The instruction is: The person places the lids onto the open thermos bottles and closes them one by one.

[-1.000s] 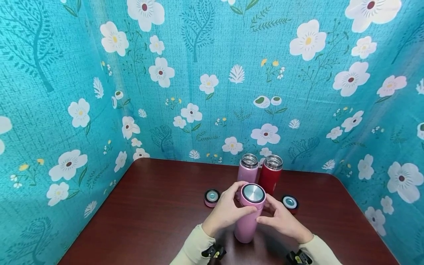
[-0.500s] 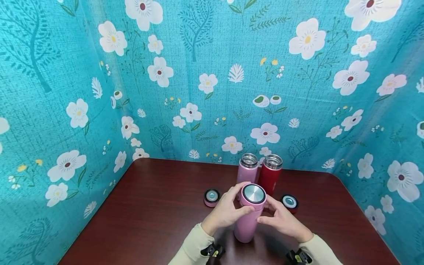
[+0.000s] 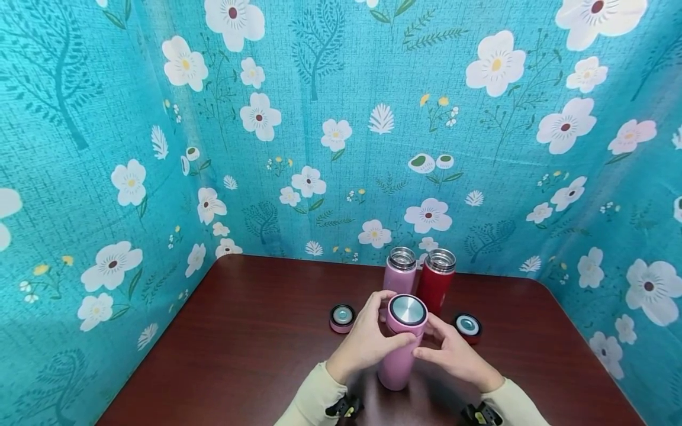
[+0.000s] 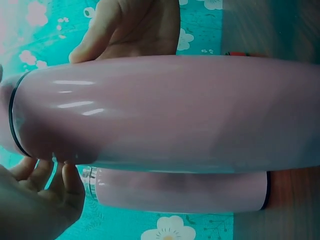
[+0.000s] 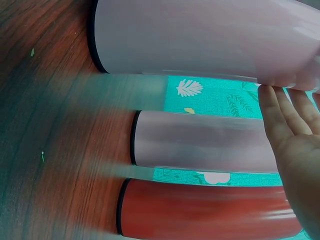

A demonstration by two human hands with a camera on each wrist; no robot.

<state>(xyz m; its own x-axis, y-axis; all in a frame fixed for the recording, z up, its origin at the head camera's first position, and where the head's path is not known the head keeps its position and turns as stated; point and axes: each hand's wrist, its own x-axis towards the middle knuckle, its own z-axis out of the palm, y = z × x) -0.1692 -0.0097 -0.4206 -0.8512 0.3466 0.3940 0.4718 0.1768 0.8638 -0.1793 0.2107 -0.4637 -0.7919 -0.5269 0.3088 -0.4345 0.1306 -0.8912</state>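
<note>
A pink thermos (image 3: pixel 396 361) with a steel-topped lid (image 3: pixel 408 310) stands upright on the table between my hands. My left hand (image 3: pixel 367 340) grips it around the top, thumb in front near the lid's lower edge. Slightly lower, my right hand (image 3: pixel 455 355) holds the right side of the body. In the left wrist view a dark ring (image 4: pixel 15 115) shows between lid and body. The right wrist view has the fingers of my right hand (image 5: pixel 300 145) against the pink thermos (image 5: pixel 200 40); their tips are partly hidden behind it.
Behind stand a lidless pink thermos (image 3: pixel 399 275) and a lidless red thermos (image 3: pixel 436 281), close together. A pink lid (image 3: pixel 341 318) lies upside down to the left, a red lid (image 3: pixel 467 328) to the right. A flowered blue cloth (image 3: pixel 341 148) hangs behind the brown table (image 3: pixel 240 343).
</note>
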